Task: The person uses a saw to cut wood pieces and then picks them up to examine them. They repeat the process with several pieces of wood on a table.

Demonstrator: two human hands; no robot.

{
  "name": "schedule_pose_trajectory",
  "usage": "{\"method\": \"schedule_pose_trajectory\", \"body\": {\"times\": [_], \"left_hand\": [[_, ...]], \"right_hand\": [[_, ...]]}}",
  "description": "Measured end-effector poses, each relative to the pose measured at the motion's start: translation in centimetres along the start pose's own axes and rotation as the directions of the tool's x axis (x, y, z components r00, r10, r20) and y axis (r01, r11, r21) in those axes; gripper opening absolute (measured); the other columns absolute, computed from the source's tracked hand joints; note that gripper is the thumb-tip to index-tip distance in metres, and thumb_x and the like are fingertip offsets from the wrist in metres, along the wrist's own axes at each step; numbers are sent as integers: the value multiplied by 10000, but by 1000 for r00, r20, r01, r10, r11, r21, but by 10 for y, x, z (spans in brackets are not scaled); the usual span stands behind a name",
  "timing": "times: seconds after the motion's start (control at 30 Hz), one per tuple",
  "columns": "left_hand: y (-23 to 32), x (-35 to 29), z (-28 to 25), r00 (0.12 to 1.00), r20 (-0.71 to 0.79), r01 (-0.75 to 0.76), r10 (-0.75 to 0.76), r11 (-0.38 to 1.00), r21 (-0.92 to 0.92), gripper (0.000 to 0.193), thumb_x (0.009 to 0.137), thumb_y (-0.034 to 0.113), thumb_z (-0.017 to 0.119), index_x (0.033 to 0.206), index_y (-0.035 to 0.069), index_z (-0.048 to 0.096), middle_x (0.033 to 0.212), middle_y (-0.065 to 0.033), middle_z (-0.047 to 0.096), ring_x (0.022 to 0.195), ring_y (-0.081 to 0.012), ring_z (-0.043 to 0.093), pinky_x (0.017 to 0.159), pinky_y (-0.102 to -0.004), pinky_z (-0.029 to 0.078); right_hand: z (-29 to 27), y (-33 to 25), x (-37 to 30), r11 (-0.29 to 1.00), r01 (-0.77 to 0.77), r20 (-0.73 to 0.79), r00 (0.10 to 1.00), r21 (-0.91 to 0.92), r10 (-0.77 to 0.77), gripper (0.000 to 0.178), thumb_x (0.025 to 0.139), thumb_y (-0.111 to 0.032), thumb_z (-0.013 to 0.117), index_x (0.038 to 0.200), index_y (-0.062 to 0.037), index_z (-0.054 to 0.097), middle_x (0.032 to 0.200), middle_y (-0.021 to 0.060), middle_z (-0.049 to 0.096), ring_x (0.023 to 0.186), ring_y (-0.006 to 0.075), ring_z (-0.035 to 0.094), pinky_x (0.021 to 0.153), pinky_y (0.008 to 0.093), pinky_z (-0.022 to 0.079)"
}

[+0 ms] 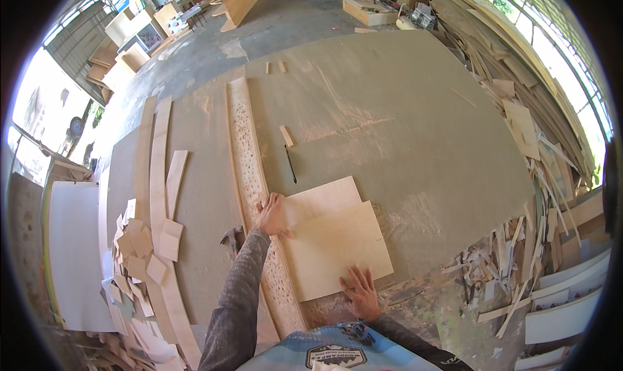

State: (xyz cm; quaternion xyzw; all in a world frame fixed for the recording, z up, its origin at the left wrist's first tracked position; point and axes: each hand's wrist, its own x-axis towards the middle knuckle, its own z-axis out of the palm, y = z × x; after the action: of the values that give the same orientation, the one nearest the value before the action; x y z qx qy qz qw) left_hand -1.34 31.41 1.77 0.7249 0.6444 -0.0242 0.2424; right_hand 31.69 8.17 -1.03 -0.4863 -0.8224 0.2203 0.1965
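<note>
Pale plywood, two rectangular sheets of it, lies overlapped near the near edge of the big grey-green table. The upper plywood sheet sits nearer the person, its long axis running from the near edge away and slightly rightward. The lower plywood sheet pokes out beyond it on the far side.

The left hand lies flat with fingers spread, at the left edge of the sheets where they meet the long perforated fence strip that runs away across the table. The sheets lie directly to the right of this hand. The right hand rests palm down, fingers splayed, on the near right corner of the upper sheet; neither hand grips anything. The right hand is nearer the person; the left reaches further out.

Just beyond the sheets a thin dark slot or blade line shows in the table, with a small wood offcut at its far end. What it is exactly is hard to make out. A hammer lies left of the left forearm, partly hidden by the sleeve. Stacked scrap pieces crowd the left edge.
</note>
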Motion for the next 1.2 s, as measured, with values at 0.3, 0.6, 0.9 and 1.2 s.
{"method": "schedule_pose_trajectory", "body": {"times": [0.3,0.6,0.9,1.2], "left_hand": [[6,-1,0,999,25,27,-28,1000,15,1342,294,359,1001,1440,18,391,1425,-128,419,1441,-349,330,1115,-641,263],[-16,27,-12,996,-77,-35,34,999,-11,1245,274,319,994,1353,24,450,1299,-130,474,1302,-353,410,1042,-526,320],[-30,50,-22,998,-56,-29,28,999,-20,1288,298,339,989,1410,13,427,1399,-117,458,1369,-327,392,1052,-597,308],[-30,83,-52,999,-4,37,-37,999,-12,1349,311,330,994,1473,23,381,1501,-108,411,1460,-318,326,1123,-658,248]], "right_hand": [[15,11,8,998,31,8,1000,-62,-30,543,778,-333,812,1286,-183,694,1512,110,471,1449,354,357,1209,593,203],[17,10,50,998,22,-33,999,-59,-24,542,755,-304,821,1264,-156,708,1485,87,499,1439,332,373,1223,582,179],[13,11,78,1000,10,-36,999,-1,-10,540,784,-278,802,1296,-164,676,1493,91,501,1437,326,387,1219,598,174],[16,21,115,1000,16,-51,999,3,-16,529,794,-269,795,1298,-163,672,1526,80,460,1459,311,353,1226,604,156]]}}
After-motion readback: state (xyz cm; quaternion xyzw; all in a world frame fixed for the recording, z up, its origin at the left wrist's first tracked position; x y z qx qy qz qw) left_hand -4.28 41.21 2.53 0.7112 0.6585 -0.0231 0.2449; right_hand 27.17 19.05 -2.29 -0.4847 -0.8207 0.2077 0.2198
